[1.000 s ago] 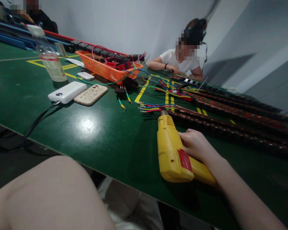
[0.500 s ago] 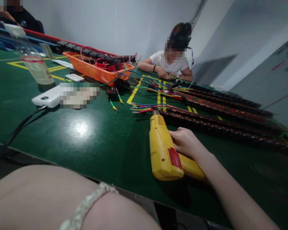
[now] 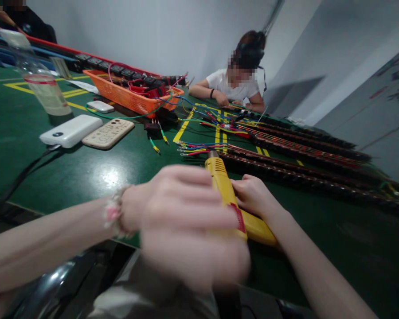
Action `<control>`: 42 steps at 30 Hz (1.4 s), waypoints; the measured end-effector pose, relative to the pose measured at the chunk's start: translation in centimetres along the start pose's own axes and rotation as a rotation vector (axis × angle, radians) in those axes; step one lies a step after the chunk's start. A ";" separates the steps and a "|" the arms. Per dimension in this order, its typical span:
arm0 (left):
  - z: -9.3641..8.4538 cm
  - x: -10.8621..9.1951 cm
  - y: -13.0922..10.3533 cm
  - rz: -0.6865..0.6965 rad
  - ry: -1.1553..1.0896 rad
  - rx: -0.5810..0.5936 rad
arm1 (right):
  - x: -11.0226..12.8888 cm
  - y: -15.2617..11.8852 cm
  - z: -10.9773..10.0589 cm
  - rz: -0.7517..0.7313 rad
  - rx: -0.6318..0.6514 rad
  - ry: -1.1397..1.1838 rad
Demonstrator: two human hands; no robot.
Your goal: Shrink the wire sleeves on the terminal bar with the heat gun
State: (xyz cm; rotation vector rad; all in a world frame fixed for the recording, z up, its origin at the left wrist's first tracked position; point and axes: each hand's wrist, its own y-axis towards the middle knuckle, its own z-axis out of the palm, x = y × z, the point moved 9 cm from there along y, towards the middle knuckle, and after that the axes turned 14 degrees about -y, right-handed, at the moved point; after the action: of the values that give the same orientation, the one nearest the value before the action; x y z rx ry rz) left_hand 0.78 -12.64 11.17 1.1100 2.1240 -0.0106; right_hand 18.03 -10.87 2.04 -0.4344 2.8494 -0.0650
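Observation:
A yellow heat gun with a red label points its metal nozzle at a bundle of coloured wires with ring terminals. My right hand is closed at the side of the gun by its handle, its fingertips hidden behind the body. My left hand, smeared by motion, covers the rear of the gun; whether it touches the gun cannot be made out. Behind the nozzle the wires run into a long dark strip.
An orange basket holds red and black parts. Left stand a bottle, a white power bank with a cable, and a patterned phone. Across the table sits a person; more strips lie to the right.
My left hand has come up from the lower left and now overlaps the rear of the heat gun. My right hand stays at the gun. The view has shifted slightly.

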 end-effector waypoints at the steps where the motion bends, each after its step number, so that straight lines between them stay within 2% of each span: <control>1: 0.5 0.2 2.3 0.042 0.035 0.056 | 0.0 0.0 0.0 0.003 0.000 -0.006; 2: 0.7 1.1 4.6 0.048 0.077 0.080 | 0.0 -0.1 0.0 0.004 0.002 -0.008; 3: 0.2 2.7 6.6 0.015 0.121 0.027 | 0.0 -0.1 0.0 0.005 0.007 -0.008; 5: -0.6 7.2 9.3 -0.128 0.196 -0.059 | 0.1 -0.1 -0.1 0.001 0.017 -0.001; 6: -0.8 9.4 9.9 -0.194 0.215 -0.085 | 0.2 -0.1 -0.1 -0.001 0.017 0.004; 8: -0.3 13.0 10.1 -0.298 0.209 -0.056 | 0.2 -0.1 -0.3 0.000 0.012 0.011; 10: 0.3 15.0 9.5 -0.369 0.183 -0.006 | 0.1 0.0 -0.4 0.000 0.013 0.013; 12: 0.4 15.4 8.9 -0.401 0.198 -0.018 | 0.2 0.1 -0.3 -0.011 0.019 0.012; 15: 0.6 14.6 8.6 -0.387 0.283 -0.049 | 0.1 0.2 -0.3 -0.017 0.012 0.003; 19: 2.0 14.7 8.6 -0.405 0.326 0.017 | -0.2 0.3 -0.4 0.005 0.012 -0.016; 23: 3.2 15.7 8.5 -0.419 0.202 0.084 | 0.0 0.3 -0.4 -0.002 0.019 -0.020; 32: 3.1 15.9 8.5 -0.433 0.167 0.067 | 1.6 1.3 -1.0 -0.056 0.012 -0.031; 42: 2.7 16.4 8.7 -0.429 -0.047 0.009 | 4.6 2.1 -2.2 -0.161 0.004 -0.014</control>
State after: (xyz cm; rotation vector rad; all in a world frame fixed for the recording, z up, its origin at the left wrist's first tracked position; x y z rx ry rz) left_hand 2.70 3.59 1.95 0.6337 2.2802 -0.2445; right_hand 12.59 -10.25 2.91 -0.6602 2.7950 -0.0967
